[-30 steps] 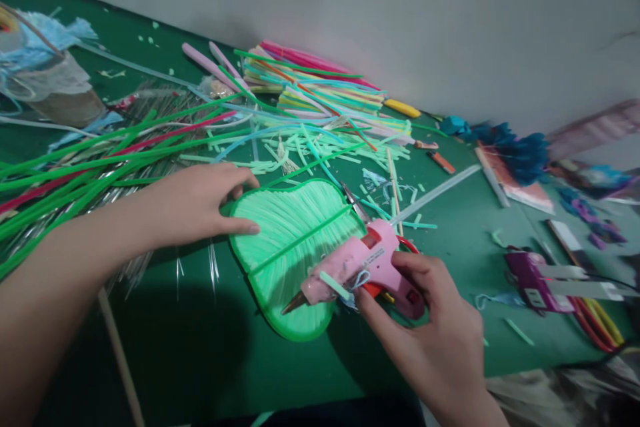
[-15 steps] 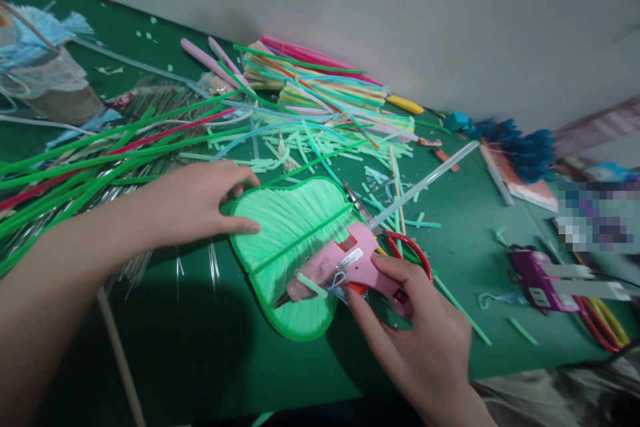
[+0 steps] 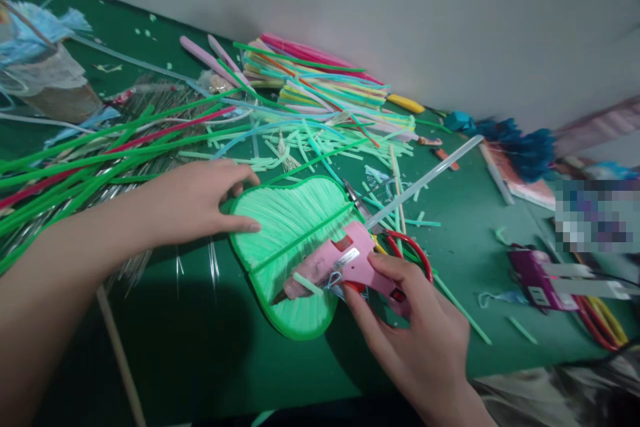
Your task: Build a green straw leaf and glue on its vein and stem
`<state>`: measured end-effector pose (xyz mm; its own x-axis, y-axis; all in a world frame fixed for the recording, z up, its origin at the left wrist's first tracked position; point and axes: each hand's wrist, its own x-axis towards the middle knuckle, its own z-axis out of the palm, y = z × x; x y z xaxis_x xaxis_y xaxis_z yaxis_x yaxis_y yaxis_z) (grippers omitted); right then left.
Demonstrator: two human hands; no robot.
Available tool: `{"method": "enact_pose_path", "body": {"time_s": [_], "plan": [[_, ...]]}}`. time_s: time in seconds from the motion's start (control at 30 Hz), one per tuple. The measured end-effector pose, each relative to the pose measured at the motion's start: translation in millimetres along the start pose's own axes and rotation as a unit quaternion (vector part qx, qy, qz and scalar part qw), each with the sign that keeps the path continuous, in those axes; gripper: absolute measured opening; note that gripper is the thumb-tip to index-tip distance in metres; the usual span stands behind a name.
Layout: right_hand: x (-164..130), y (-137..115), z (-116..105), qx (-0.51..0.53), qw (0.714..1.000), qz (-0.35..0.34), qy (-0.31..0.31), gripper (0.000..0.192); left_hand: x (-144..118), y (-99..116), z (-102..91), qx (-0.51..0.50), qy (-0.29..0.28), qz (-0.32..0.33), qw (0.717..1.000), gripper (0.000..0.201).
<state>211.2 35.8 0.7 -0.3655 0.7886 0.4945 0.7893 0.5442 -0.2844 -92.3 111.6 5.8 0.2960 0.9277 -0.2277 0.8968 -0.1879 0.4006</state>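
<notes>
A flat green leaf-shaped piece (image 3: 280,233), edged in darker green with a raised rib across its middle, lies in front of me. My left hand (image 3: 220,203) holds its upper left edge, thumb on top and the curled fingers at the rim, their tips partly hidden. My right hand (image 3: 420,320) grips a pink hot glue gun (image 3: 360,260) by its handle. A clear glue stick (image 3: 425,180) juts out of the gun's back. The nozzle points down-left, over the lower left rim of the leaf piece; whether it touches cannot be told.
Red-handled scissors (image 3: 413,247) lie beneath the gun. Behind are cut green strips (image 3: 300,147) and a bundle of coloured pipe cleaners (image 3: 330,90). Long green stems and thin wires (image 3: 150,147) spread left. A purple device (image 3: 537,277) sits right. A grey wall (image 3: 450,27) rises behind.
The glue gun and my right hand have shifted very slightly up and left, the nozzle moving a little along the rim. My left hand and the leaf piece stay put.
</notes>
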Motion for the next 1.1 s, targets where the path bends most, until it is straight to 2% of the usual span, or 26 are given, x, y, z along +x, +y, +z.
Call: {"method": "enact_pose_path", "body": {"time_s": [0.7, 0.87, 1.1], "plan": [[-2.1, 1.7, -2.1, 0.024, 1.0, 0.002, -0.005, 0.025, -0.9, -1.2, -0.1, 0.005, -0.001, -0.004, 1.0, 0.066], [-5.5, 3.7, -4.9, 0.025, 1.0, 0.002, -0.01, 0.026, -1.3, -1.7, 0.3, 0.004, 0.008, 0.001, 1.0, 0.061], [-5.3, 5.1, -6.4, 0.031, 0.999, 0.0, -0.018, 0.026, -0.6, -3.2, 0.1, 0.0, 0.003, -0.011, 1.0, 0.069]]}}
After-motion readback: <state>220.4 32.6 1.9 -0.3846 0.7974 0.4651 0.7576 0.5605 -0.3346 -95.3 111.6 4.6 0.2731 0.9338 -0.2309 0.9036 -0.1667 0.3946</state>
